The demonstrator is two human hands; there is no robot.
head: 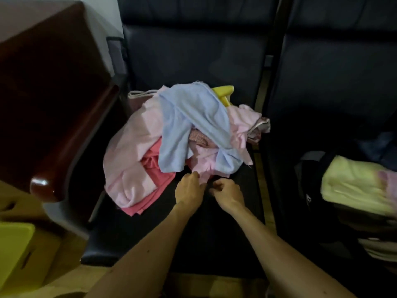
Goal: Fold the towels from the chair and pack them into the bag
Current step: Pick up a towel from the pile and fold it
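Observation:
A loose heap of towels lies on the dark chair seat [225,222]: a light blue towel [193,125] on top, a pale pink towel [133,151] on the left, a coral pink one [154,179] underneath. My left hand [189,188] pinches the near edge of a light pink towel [204,166] at the heap's front. My right hand [228,193] is beside it, fingers curled at the same edge; its grip is partly hidden. A dark bag [309,190] stands open on the right seat with a folded pale yellow towel [352,188] in it.
A glossy wooden armrest [71,147] borders the chair on the left. A yellow object [223,93] pokes out behind the heap. Cardboard boxes [25,250] sit on the floor at lower left. A second dark seat [333,82] is on the right.

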